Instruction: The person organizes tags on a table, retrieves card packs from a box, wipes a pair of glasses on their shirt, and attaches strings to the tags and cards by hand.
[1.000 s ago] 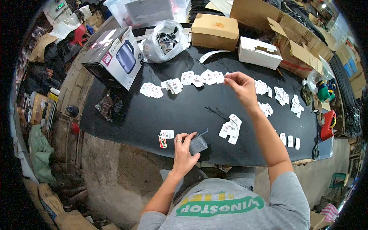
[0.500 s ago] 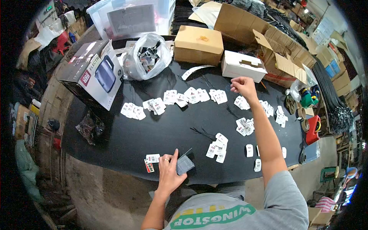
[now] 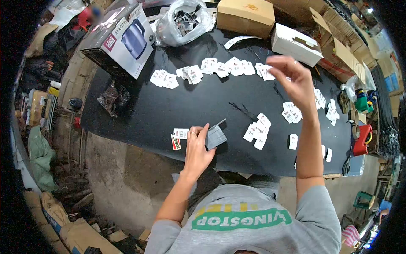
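Observation:
My left hand [image 3: 200, 147] is at the table's near edge, thumb and forefinger gripping the left side of a grey, flat rectangular stack [image 3: 216, 137]; its exact kind is unclear. Just left of this hand lie a white barcode tag [image 3: 181, 133] and a red-and-white card [image 3: 176, 142]. Raised over the right half of the table, my right hand [image 3: 294, 82] has thumb and fingers apart, and nothing shows between them. Beyond it a thin blue loop [image 3: 264, 51] lies on the table. Under and around that forearm are fanned white tags [image 3: 292, 112], partly hidden.
More fanned tags [image 3: 164, 79] form a row across the black table [image 3: 203, 99]. Behind them stand a kettle box [image 3: 120, 42], a plastic bag [image 3: 169, 31], a brown carton [image 3: 245, 19] and a white box [image 3: 296, 44]. A red tape dispenser [image 3: 361, 139] sits at the right edge.
My right hand has come back toward me from the far side, its pinched fingers now spread. The view has tilted downward; my left hand stays at the grey stack.

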Available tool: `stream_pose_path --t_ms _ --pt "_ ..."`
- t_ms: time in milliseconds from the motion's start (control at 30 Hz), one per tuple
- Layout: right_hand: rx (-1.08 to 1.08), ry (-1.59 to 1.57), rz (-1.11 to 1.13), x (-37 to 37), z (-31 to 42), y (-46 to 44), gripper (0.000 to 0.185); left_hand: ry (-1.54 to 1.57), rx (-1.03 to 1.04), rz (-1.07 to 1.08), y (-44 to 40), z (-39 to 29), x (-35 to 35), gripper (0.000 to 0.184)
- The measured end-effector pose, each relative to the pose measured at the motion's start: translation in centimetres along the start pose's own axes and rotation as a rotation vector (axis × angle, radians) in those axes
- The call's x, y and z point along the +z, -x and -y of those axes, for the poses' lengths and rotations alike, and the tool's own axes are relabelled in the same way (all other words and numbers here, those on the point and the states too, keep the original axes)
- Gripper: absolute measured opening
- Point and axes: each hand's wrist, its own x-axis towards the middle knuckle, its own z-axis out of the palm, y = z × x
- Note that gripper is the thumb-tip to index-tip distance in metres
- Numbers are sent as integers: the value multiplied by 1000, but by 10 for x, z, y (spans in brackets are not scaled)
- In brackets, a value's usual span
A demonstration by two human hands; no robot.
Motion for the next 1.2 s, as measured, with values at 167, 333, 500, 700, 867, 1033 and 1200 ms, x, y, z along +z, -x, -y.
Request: stream_pose_path --t_ms 167,333,500,700,867,1033,1200 --pt "285 -332 105 40 -3 71 36 6 -26 49 -2 -1 1 76" --pt "300 -250 148 129 -35 123 56 4 10 -8 4 0 6 80" --pt "322 -269 275 160 -14 130 54 151 72 -65 10 5 14 79" --pt "321 -300 118 133 -4 121 49 173 23 -192 7 6 -14 69" --pt "338 -211 108 102 -3 136 47 -68 -231 -632 -13 59 -61 68" --pt "282 -134 119 92 12 149 48 -207 -268 -695 -22 133 -59 79" --pt "171 63 -117 58 10 151 39 -212 -204 -674 -18 122 -63 95"
